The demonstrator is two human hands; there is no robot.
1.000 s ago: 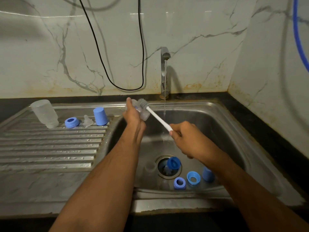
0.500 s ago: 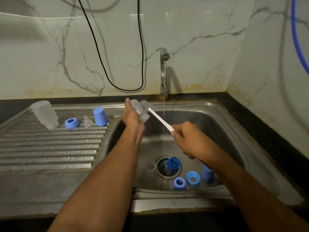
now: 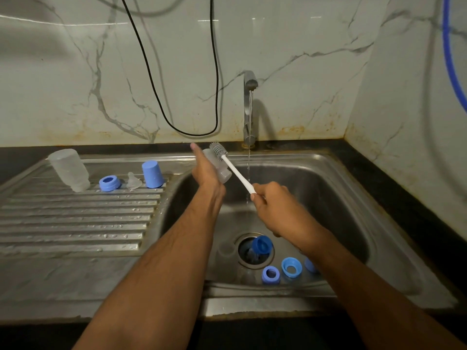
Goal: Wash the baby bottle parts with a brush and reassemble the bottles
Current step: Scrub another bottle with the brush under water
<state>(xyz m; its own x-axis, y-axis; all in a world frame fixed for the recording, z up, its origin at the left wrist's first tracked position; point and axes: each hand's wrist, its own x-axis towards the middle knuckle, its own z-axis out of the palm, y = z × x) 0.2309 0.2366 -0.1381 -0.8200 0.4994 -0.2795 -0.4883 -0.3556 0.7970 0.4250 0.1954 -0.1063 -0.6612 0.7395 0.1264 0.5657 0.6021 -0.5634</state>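
Bottle [image 3: 219, 165] clear, tilted, in left hand [image 3: 207, 173]; right hand [image 3: 275, 205] grips white brush [image 3: 233, 170].

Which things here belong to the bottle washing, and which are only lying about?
Belong to the job:
- brush in right hand
- clear bottle in left hand
- bottle, ring, teat, cap on drainboard
- blue parts in sink
- running tap

Lying about:
- black cable
- blue hose
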